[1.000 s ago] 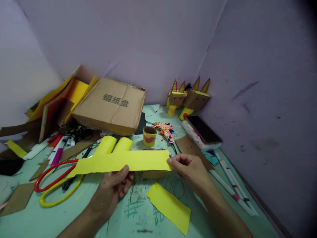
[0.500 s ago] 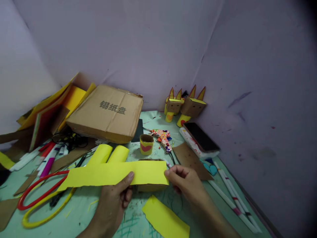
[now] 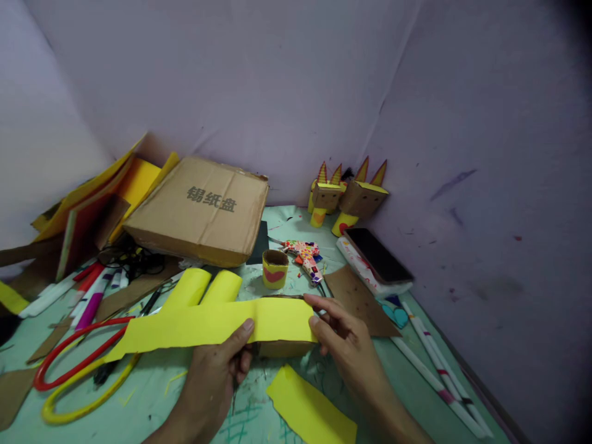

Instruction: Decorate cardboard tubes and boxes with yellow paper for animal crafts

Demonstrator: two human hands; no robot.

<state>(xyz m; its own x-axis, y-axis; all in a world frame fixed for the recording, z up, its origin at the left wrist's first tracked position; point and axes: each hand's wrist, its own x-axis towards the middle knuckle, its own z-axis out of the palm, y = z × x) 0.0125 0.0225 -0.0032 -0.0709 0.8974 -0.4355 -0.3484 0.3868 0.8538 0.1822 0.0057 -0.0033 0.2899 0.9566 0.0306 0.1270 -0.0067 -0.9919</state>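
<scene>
Across the small cardboard box (image 3: 287, 349), our left hand (image 3: 216, 367) and right hand (image 3: 345, 342) pinch 1 yellow strip (image 3: 185, 325). Uneven pulling may skew it.

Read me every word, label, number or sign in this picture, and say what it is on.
"锡纸盘": on the cardboard box.
Red heart, no words: on the small upright tube.
Markings on the white packet: too small to read.
Green lines on the table: no readable word.
Marks on the box-headed figures: too small to be sure.
</scene>
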